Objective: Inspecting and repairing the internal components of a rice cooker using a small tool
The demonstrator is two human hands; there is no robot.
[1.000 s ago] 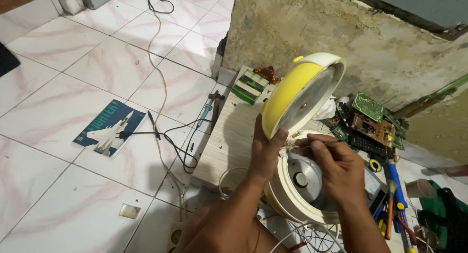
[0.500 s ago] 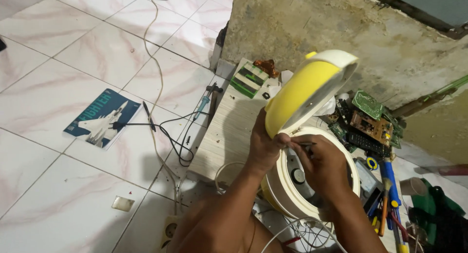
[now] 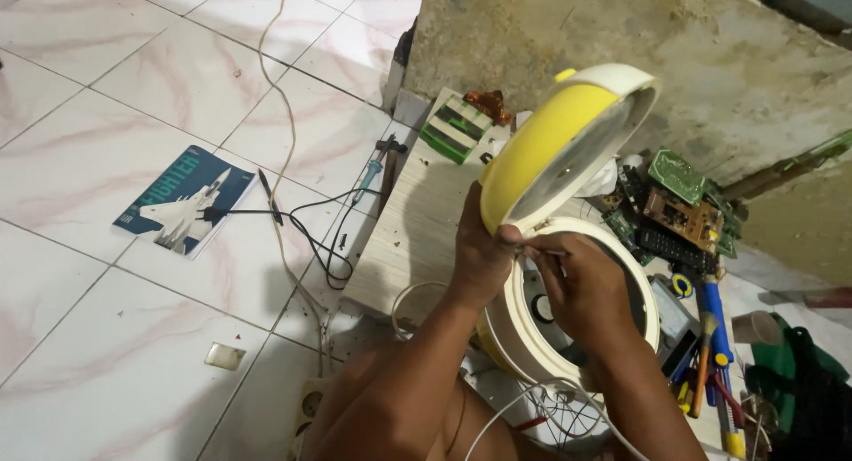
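While you are working over the cooker, the scene is reading like this:

Cooker: the round cream cooker body (image 3: 621,248) is sitting at the wooden board's (image 3: 417,239) right edge, its yellow lid (image 3: 555,150) standing tilted open above it.
Left hand: your left hand (image 3: 479,257) is clasping the lid's lower rim at the hinge, fingers curled tight.
Right hand: your right hand (image 3: 586,292) is pinching a thin metal tool (image 3: 546,251) at the hinge; its tip is hidden.
Book: a dark blue rectangular book (image 3: 185,199) with a pale jet picture is lying on the tiles, well left of the cooker.
Box: a small green-and-white striped box (image 3: 454,129) is lying on the board's far end, just behind the cooker.
Circuit boards: green boards (image 3: 679,204) are piling up right of the cooker.
Hard to make out: the tools (image 3: 710,354) beside the cooker's right are running off frame; the cooker's inside is mostly covered by your hands.
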